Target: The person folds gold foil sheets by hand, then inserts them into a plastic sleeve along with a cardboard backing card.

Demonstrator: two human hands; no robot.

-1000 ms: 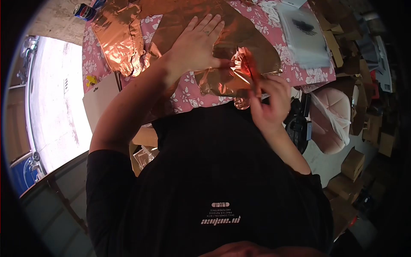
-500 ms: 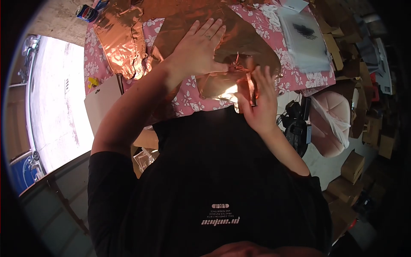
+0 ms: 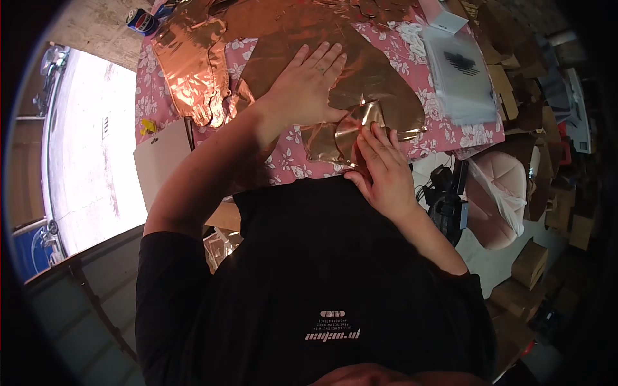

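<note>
A shiny copper-coloured foil piece point(image 3: 380, 71), which looks like a deflated foil balloon, lies flat on the flowered pink tablecloth point(image 3: 283, 162). My left hand point(image 3: 309, 83) rests palm down on it with fingers spread, wearing a ring. Near the table's front edge, a part of the foil is turned over into a creased fold point(image 3: 351, 136). My right hand point(image 3: 386, 170) lies on that fold, fingers stretched out and thumb apart. The foil under both palms is hidden.
Another crinkled foil piece point(image 3: 193, 71) lies at the left, near a blue can point(image 3: 141, 22) and a white carton point(image 3: 161, 161). Clear plastic bags point(image 3: 460, 83) and a small white box point(image 3: 444, 18) sit at the right. A plastic-wrapped chair point(image 3: 499, 199) stands beside the table.
My right hand has come down from above the lifted foil flap and now presses it flat. The foil's near part has gone from standing up to folded over. My left hand stays put.
</note>
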